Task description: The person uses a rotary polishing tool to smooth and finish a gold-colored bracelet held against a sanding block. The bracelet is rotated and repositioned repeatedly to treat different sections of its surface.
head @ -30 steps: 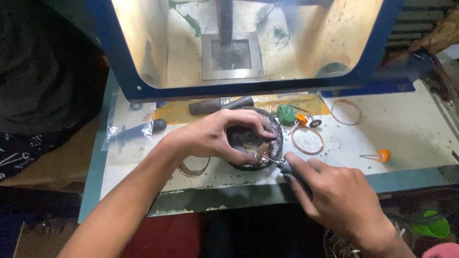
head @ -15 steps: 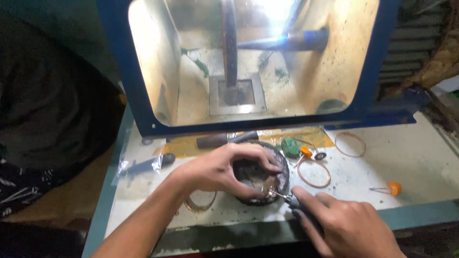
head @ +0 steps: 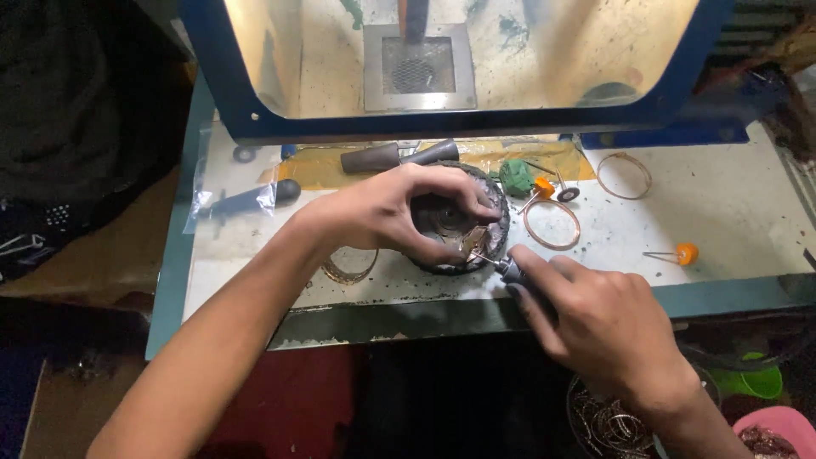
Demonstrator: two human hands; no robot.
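Note:
My left hand arches over a dark round block on the bench, fingers pinching a small metal ring piece held against it. My right hand grips a thin rotary hand tool like a pen, its fine tip touching the ring at the block's front right. Both hands meet at the block, near the bench's front edge.
A blue-framed cabinet with a mesh drain stands behind. On the white bench lie copper bangles, orange-headed bits, a green lump, a dark tapered mandrel and a bagged tool. A bowl of rings sits below.
The view has tilted down and closer, so the bench sits higher in frame. Both hands stay at the block; the tool tip remains on the ring.

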